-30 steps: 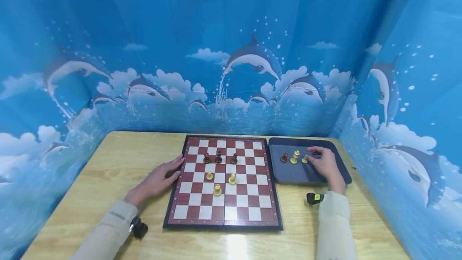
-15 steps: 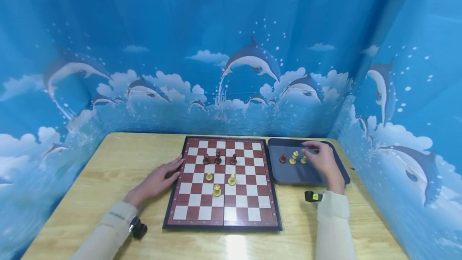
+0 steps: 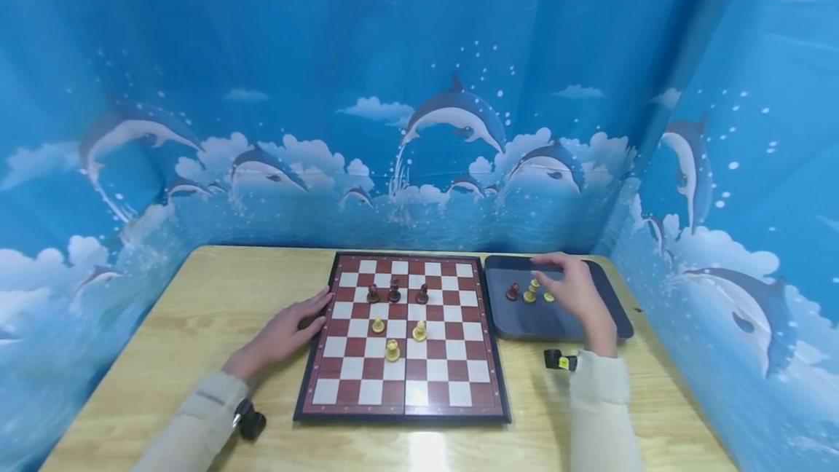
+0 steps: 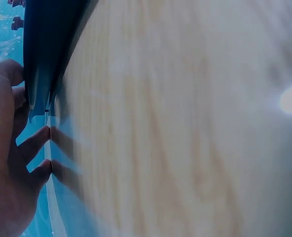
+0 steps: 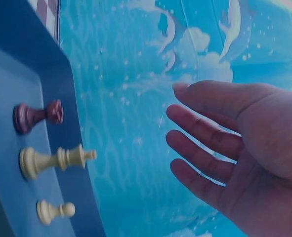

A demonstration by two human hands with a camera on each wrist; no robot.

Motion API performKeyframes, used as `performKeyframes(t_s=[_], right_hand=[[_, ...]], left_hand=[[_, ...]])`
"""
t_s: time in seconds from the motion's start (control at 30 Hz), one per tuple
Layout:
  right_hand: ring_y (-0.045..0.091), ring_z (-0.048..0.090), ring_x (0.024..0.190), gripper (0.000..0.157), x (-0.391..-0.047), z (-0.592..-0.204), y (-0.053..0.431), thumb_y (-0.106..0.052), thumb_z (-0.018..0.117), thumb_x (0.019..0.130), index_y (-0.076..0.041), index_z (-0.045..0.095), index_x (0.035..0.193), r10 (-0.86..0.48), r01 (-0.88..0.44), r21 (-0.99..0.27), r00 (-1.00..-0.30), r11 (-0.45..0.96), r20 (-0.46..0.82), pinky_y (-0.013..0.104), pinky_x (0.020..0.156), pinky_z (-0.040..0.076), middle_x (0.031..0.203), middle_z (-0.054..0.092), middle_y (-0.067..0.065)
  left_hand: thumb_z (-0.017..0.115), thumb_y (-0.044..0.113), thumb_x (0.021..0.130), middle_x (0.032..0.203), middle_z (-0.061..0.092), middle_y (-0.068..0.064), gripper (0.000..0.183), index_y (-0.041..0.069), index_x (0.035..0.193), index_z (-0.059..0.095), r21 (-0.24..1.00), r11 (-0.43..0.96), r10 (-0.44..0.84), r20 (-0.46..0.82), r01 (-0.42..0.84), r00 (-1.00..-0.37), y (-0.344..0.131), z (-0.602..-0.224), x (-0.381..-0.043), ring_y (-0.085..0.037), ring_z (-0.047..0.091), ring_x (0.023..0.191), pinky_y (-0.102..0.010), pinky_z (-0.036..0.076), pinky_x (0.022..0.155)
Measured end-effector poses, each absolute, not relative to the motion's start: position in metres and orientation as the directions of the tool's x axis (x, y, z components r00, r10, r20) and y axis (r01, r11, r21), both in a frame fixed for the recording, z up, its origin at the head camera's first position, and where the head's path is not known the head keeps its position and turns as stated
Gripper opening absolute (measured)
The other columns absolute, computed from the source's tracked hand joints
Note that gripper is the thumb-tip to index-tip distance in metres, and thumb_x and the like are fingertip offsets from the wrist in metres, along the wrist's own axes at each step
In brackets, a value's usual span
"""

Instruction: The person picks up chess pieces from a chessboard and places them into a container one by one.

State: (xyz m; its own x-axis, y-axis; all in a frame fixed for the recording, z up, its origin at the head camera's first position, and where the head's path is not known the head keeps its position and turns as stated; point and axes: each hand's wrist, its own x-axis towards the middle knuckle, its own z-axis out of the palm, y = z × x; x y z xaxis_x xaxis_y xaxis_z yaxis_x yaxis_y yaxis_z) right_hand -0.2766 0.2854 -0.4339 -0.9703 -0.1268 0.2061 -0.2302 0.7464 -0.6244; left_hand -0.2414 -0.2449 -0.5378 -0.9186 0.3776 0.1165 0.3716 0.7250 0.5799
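Observation:
My right hand (image 3: 572, 296) hovers over the dark grey tray (image 3: 518, 323), fingers relaxed, holding nothing. In the right wrist view, a dark red chess piece (image 5: 37, 115), a cream king (image 5: 54, 160) and a cream pawn (image 5: 54, 211) stand in a row in the tray, apart from the fingertips. My left hand (image 3: 282, 333) lies on the table with extended fingertips at the left edge of the chessboard (image 3: 429, 392). On the board stand three dark pieces (image 3: 394, 291) and, nearer me, three cream pieces (image 3: 392, 350), one of them a pawn (image 3: 378, 325).
The pale wooden table (image 3: 223, 275) carries the board in its middle, with the tray close beside it at the right. A blue dolphin-print curtain (image 3: 328, 130) encloses the back and sides. A black wrist camera (image 3: 251, 421) sits on each wrist.
My right hand has lifted from beside the cream pawn and shifted left towards the king. The pieces stand where they were, and my left hand stays at the board's edge.

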Motion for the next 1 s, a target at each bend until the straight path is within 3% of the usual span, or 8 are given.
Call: performKeyframes(t_s=[0.5, 0.67, 1.0], right_hand=[[0.039, 0.061, 0.119, 0.026, -0.27, -0.422, 0.228, -0.007, 0.071, 0.095, -0.003, 0.072, 0.121, -0.291, -0.335, -0.592, -0.941, 0.733, 0.172, 0.058, 0.096, 0.054, 0.129, 0.067, 0.02], [0.038, 0.06, 0.123, 0.025, -0.268, -0.422, 0.209, -0.007, 0.072, 0.094, -0.005, 0.073, 0.119, -0.374, -0.405, -0.561, -0.911, 0.722, 0.175, 0.057, 0.099, 0.053, 0.125, 0.069, 0.016], [0.034, 0.065, 0.113, 0.02, -0.259, -0.427, 0.173, -0.009, 0.07, 0.096, -0.006, 0.074, 0.116, -0.521, -0.489, -0.572, -0.845, 0.659, 0.123, 0.054, 0.096, 0.055, 0.115, 0.073, 0.012]], left_hand=[[0.049, 0.039, 0.108, 0.166, 0.03, -0.01, 0.056, 0.014, 0.157, 0.038, 0.579, 0.732, 0.364, 0.115, 0.36, -0.924, -0.245, -0.538, -0.24, -0.042, 0.037, 0.146, -0.064, 0.033, 0.117], [0.049, 0.037, 0.108, 0.165, 0.031, -0.011, 0.055, 0.014, 0.157, 0.038, 0.588, 0.723, 0.36, 0.128, 0.363, -0.924, -0.246, -0.538, -0.24, -0.043, 0.037, 0.146, -0.064, 0.032, 0.117], [0.049, 0.036, 0.108, 0.165, 0.03, -0.01, 0.055, 0.014, 0.157, 0.037, 0.587, 0.725, 0.361, 0.119, 0.359, -0.925, -0.243, -0.537, -0.239, -0.042, 0.037, 0.147, -0.063, 0.033, 0.117]])
